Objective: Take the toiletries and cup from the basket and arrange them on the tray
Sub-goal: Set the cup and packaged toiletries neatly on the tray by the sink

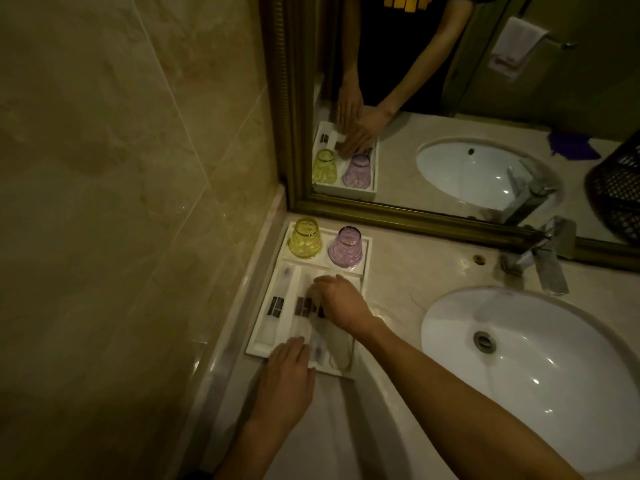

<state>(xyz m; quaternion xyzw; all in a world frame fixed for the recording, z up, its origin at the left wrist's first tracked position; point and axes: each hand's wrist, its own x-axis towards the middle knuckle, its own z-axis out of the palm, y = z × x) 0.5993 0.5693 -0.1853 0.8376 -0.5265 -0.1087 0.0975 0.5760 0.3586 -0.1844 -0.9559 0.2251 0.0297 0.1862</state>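
A white tray sits in the counter's corner by the wall and mirror. A yellow cup and a purple cup stand upside down at its far end. Long white toiletry packets with dark labels lie side by side in the nearer compartments. My right hand rests on the middle packets, fingers bent down onto them. My left hand lies flat at the tray's near edge, fingertips touching a packet's end. Whether either hand grips a packet is hidden.
A white sink basin lies to the right, with a chrome faucet behind it. The gold-framed mirror shows a dark woven basket at the far right and a purple item beside it. A marble wall stands left.
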